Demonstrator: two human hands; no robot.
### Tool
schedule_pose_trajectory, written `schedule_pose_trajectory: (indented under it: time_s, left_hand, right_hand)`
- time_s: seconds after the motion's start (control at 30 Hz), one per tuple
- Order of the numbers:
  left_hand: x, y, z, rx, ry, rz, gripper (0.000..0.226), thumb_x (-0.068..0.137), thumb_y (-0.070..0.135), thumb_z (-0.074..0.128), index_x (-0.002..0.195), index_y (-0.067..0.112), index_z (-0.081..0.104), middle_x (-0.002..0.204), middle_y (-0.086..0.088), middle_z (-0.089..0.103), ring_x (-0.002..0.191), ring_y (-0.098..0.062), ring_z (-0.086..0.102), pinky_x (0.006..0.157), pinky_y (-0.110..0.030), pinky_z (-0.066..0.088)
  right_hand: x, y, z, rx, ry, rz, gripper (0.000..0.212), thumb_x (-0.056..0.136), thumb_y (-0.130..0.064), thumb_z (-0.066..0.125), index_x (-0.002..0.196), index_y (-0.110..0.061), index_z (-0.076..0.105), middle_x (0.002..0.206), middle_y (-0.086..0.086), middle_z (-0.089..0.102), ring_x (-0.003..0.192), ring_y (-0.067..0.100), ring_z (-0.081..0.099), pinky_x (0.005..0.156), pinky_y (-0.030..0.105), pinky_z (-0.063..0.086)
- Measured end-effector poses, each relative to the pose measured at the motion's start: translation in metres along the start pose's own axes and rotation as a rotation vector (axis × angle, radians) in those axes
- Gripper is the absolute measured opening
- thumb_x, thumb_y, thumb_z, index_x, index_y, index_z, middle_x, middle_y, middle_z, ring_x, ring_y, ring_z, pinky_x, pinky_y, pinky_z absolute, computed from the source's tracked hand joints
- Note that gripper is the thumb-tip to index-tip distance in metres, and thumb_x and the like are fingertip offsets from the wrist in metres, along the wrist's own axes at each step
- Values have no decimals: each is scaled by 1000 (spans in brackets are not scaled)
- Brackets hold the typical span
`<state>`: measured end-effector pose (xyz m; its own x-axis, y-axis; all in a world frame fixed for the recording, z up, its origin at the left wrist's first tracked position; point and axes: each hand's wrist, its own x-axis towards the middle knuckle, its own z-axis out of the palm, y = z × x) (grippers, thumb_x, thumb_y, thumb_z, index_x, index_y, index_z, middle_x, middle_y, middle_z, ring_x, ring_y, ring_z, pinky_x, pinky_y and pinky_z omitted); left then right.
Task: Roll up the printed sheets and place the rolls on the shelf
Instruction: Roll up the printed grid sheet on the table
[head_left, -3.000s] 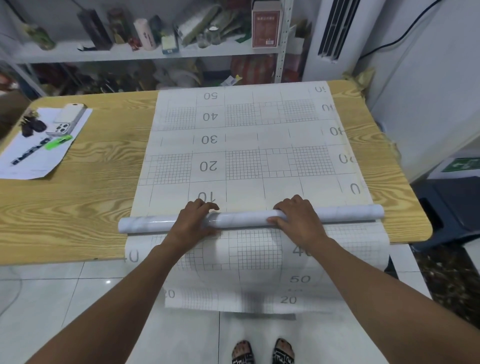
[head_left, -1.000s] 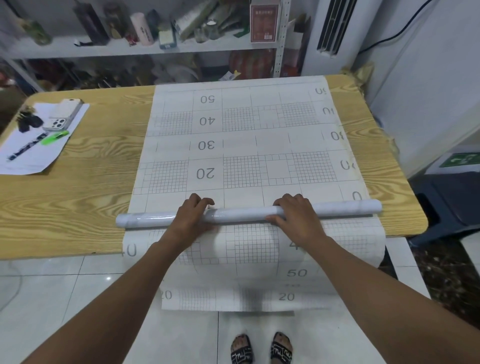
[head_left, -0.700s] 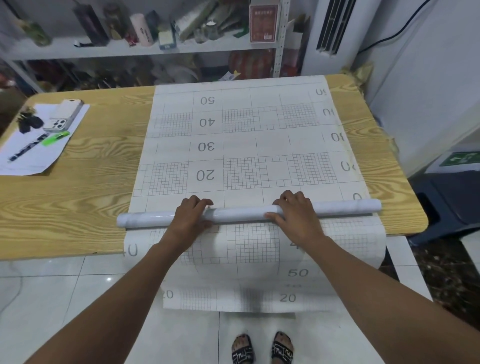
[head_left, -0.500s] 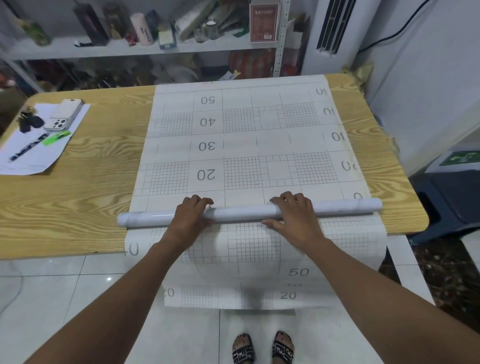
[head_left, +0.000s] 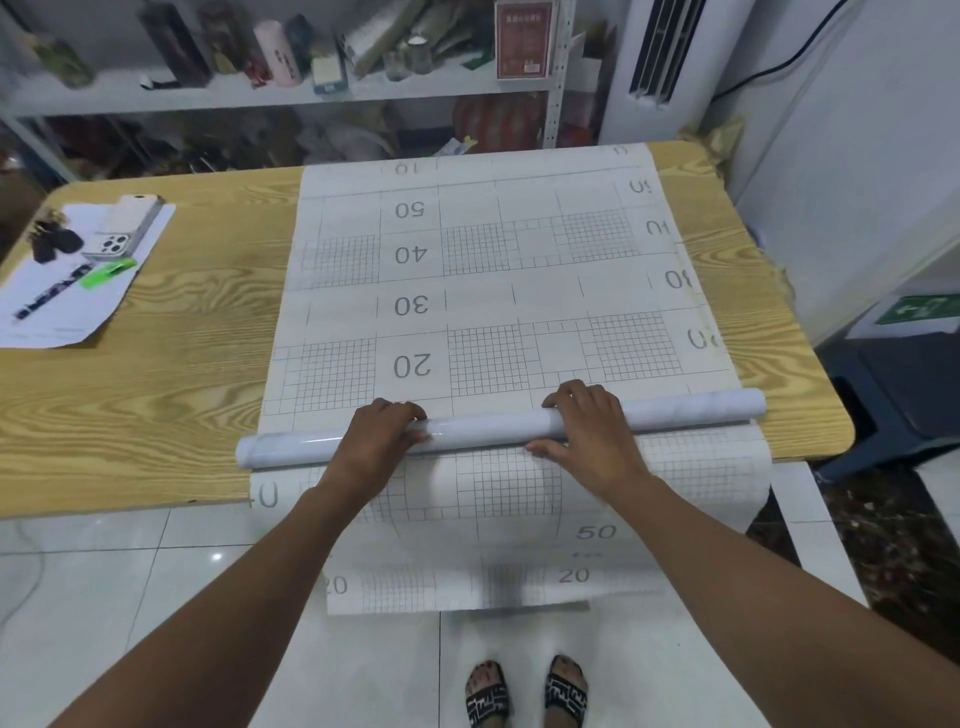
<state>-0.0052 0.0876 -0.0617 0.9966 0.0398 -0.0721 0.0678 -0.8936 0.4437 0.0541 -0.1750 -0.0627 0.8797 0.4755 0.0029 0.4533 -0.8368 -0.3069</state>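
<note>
Wood-grain worktop (head_left: 156, 389) over a white tiled floor. Roll (head_left: 478, 428): glossy pale tube lying near the worktop's near edge, long axis left–right and slightly skewed, so the right end lies a little farther from the person than the left. Cluttered metal shelf (head_left: 260, 96) stands well beyond the roll, behind the worktop.

Printed sheet (head_left: 493, 291) (grid squares, numerals 10–50) lies flat on the far side of the roll, out to the far edge. Another stretch emerges on the near side of the roll, hangs off the edge and curls toward the floor.

Left hand (head_left: 376, 436): on the roll left of its middle, fingers (head_left: 402, 410) curled together over the top. Right hand (head_left: 592, 431): on the roll right of its middle, fingers (head_left: 571, 395) curled over the top, thumb against the near side. Both grip the roll, with its middle bare between them.

Well left of the roll: phone (head_left: 124, 228) and green marker (head_left: 106, 273) on a loose white paper (head_left: 67, 312).

Judgement: rolling is under way, with much of the sheet unrolled. The flat sheet lies straight ahead of the fingers, so an even push from both hands, square to the long axis, looks needed. The skew risks a coned roll. Shelf placement not yet reached.
</note>
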Motion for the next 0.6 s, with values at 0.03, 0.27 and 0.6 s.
schedule_pose_trajectory:
  time_s: [0.03, 0.27, 0.6]
  left_hand:
    - [0, 0, 0, -28, 5, -6, 16, 88, 24, 58, 98, 13, 63, 88, 1, 60, 87, -16, 43, 70, -24, 24]
    - [0, -7, 3, 37, 63, 101, 19, 82, 15, 67, 97, 4, 69, 90, -10, 58, 82, -27, 47, 69, -34, 38]
    - [1, -10, 2, 109, -18, 59, 56, 76, 41, 70, 123, 14, 54, 101, -5, 60, 90, -24, 48, 73, -27, 28]
  right_hand:
    - [0, 0, 0, -5, -3, 1, 55, 76, -57, 65, 113, -17, 58, 115, 0, 52, 100, 20, 45, 92, 31, 32]
    - [3, 0, -4, -8, -40, 6, 49, 82, -49, 62, 119, -19, 59, 119, 1, 49, 106, 21, 42, 94, 33, 30]
    - [4, 1, -2, 0, -66, 2, 52, 86, -52, 56, 128, -22, 50, 119, -2, 54, 104, 21, 44, 93, 34, 33]
